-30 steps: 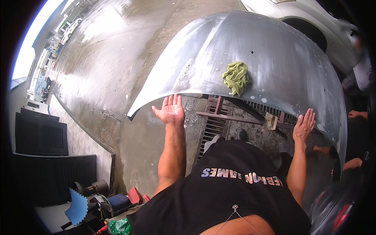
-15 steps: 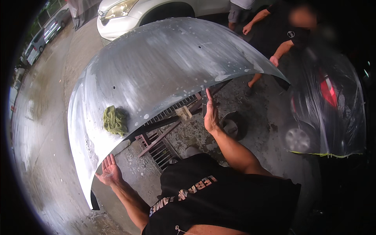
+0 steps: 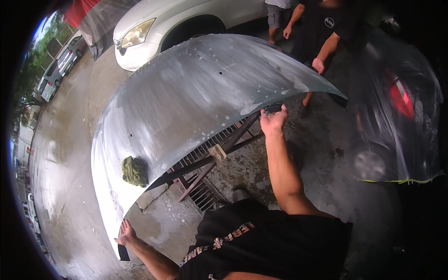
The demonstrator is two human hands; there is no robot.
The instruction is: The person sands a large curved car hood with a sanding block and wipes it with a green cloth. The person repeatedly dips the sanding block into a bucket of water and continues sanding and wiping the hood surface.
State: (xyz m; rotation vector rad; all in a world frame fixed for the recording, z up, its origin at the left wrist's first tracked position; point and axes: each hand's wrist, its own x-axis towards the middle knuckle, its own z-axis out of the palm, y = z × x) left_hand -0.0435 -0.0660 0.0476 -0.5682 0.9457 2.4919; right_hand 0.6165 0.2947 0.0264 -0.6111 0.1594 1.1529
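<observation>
A large car hood (image 3: 186,98), grey with pale sanded streaks and water drops, rests with its curved near edge toward me. My left hand (image 3: 125,233) is at the hood's near left corner, fingers stretched along the edge and thumb apart. My right hand (image 3: 274,122) is palm up at the near edge, right of the middle. Its fingers are around a dark flat block (image 3: 273,108), partly hidden by the hand and the hood's rim. A crumpled green cloth (image 3: 134,171) lies on the hood's left part, near the edge.
Beneath the hood is a dark metal stand (image 3: 191,186) with a small wooden block (image 3: 217,152). Beyond it are a white car (image 3: 186,23) and a person (image 3: 322,32) whose hand is near the hood's far right. A plastic-covered car (image 3: 396,116) stands at right.
My right hand has moved right and turned palm up under the hood's edge with the dark block. My left hand has come against the hood's left corner. The view has shifted.
</observation>
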